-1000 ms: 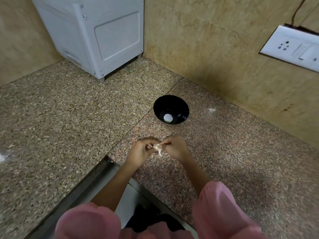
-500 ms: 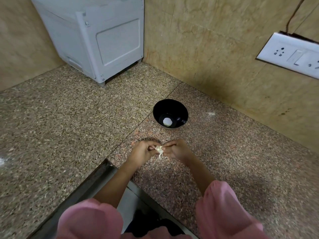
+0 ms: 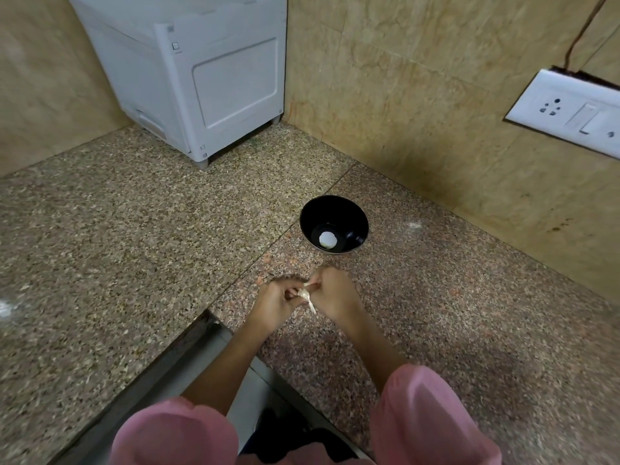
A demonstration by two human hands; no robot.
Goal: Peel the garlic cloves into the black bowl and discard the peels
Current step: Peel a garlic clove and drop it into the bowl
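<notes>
A black bowl (image 3: 349, 214) stands on the granite counter near the wall, with one peeled white garlic clove (image 3: 327, 239) in its bottom. Just in front of the bowl, above the counter, my left hand (image 3: 276, 305) and my right hand (image 3: 333, 295) meet fingertip to fingertip. Between them they pinch a small garlic clove (image 3: 306, 293) with pale papery peel hanging down from it. Most of that clove is hidden by the fingers.
A white appliance (image 3: 201, 72) stands in the far corner of the speckled counter (image 3: 117, 246). A socket and switch plate (image 3: 567, 110) is on the tiled wall at right. The counter's inner edge (image 3: 188, 340) drops off below my arms. A small white speck (image 3: 414, 225) lies right of the bowl.
The hands stay together on the clove with only small finger movements. The view has tilted a little, so bowl and hands sit lower in the frame.
</notes>
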